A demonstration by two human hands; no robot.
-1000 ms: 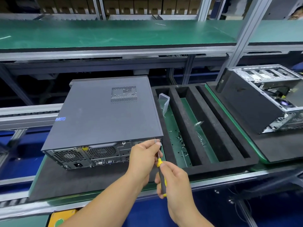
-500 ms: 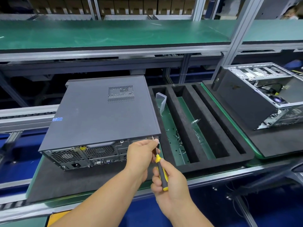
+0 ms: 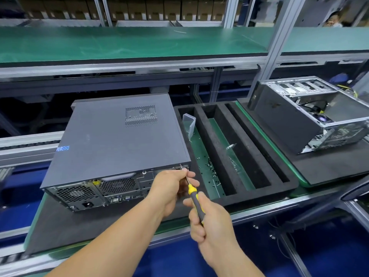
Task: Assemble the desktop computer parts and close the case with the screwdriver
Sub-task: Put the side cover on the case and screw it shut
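Head view: closed computer case (image 3: 119, 140) lies flat at 10 o'clock on a dark mat (image 3: 60, 226).
Right hand (image 3: 211, 222): curled round the screwdriver (image 3: 194, 198), tip at the case's rear corner.
Left hand (image 3: 169, 186): pinches the shaft.
Foam tray (image 3: 279, 176): 2 o'clock.

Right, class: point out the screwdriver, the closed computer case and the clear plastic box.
screwdriver (image 3: 193, 191): head view, yellow handle collar.
closed computer case (image 3: 111, 140): head view, grey top panel.
clear plastic box (image 3: 189, 122): head view, near side wall.
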